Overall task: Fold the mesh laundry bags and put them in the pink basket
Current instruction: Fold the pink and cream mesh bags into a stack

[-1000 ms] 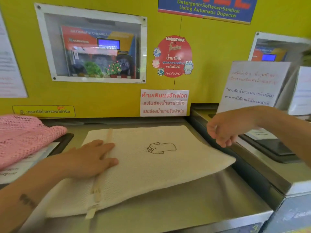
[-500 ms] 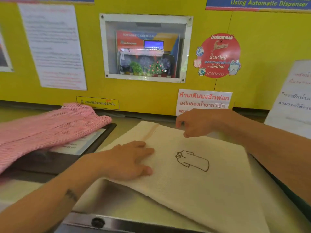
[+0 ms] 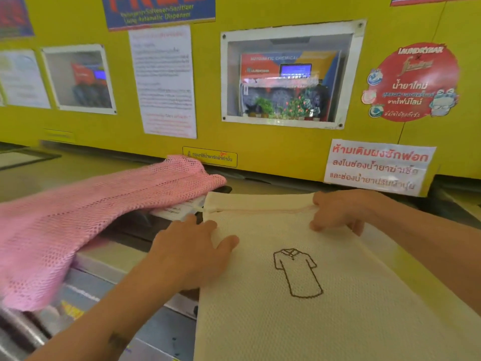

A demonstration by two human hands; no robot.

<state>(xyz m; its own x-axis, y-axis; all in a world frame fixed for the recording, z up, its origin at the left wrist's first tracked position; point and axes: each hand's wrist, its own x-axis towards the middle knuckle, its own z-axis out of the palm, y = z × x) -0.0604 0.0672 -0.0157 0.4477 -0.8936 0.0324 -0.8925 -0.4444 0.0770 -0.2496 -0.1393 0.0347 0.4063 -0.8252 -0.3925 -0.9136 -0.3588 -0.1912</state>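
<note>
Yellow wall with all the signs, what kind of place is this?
Probably a self-service laundry. The blue sign mentions detergent and softener, the red sticker reads Laundrybar, and mesh laundry bags lie on the machine tops.

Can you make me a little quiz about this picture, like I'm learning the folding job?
1. True or false: the cream mesh bag has a shirt drawing stitched on it.
2. Which hand pinches the far zipper edge of the cream mesh bag? A) left hand B) right hand
3. Fill in: the mesh bag lying to the left of the cream one is coloured ____.

Key
1. True.
2. B; the left hand lies flat on the bag's left edge.
3. Pink.
</note>
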